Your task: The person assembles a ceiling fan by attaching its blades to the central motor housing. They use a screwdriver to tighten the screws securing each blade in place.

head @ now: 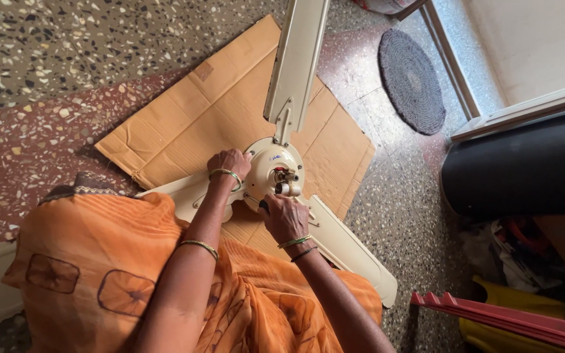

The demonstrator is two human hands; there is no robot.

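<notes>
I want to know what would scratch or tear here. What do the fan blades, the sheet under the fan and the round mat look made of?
Fan blades: probably painted metal, cream with a smooth, dull sheen.
Sheet: brown corrugated cardboard, flattened, with fold creases.
Round mat: dark grey, apparently woven or crocheted fibre, with ringed texture.

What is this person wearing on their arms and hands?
Both forearms are bare, with no sleeves showing. The left hand has a thin green-and-gold bangle at the wrist and another further up the forearm. The right hand has a green bangle and a thin dark one at the wrist. No gloves.
</notes>
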